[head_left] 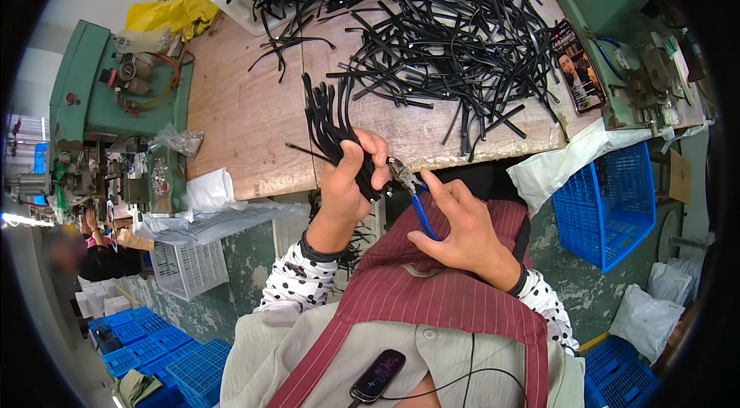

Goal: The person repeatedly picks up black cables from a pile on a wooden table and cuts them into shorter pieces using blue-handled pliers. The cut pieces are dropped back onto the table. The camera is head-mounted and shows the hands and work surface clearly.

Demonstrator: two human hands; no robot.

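A bundle of black strips (333, 127) is gripped in the closed left hand (348, 177), above the wooden tabletop's (247, 115) near edge. Blue-handled pliers (410, 196) are clasped by the right hand (462, 231), their tip touching the bundle's lower end. More strips (455, 46) are heaped behind.

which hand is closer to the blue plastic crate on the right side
Right. The right hand, holding blue-handled pliers, sits nearer the blue crate; the left hand, gripping a bundle of black strips, is farther left.
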